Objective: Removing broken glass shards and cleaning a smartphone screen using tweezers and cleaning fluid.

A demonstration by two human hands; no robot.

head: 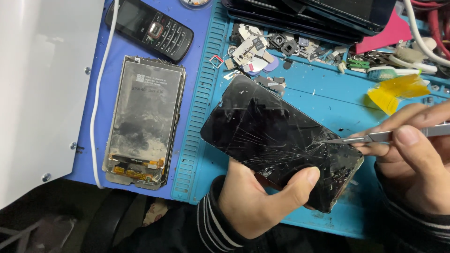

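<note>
A black smartphone (262,126) with a badly cracked glass screen lies tilted over the blue work mat (323,93). My left hand (260,201) grips its near edge from below, thumb resting on the shattered lower part. My right hand (412,154) pinches a thin metal blade tool (370,137) whose tip touches the cracked glass near the phone's right edge, where the fractures are densest.
A stripped phone frame with a bare metal back (143,122) lies left on the mat. A black keypad phone (152,29) sits above it. Small metal parts (255,49), yellow tape (396,91), a toothbrush (393,71) and stacked dark panels (318,18) crowd the far side. A white panel (42,89) fills the left.
</note>
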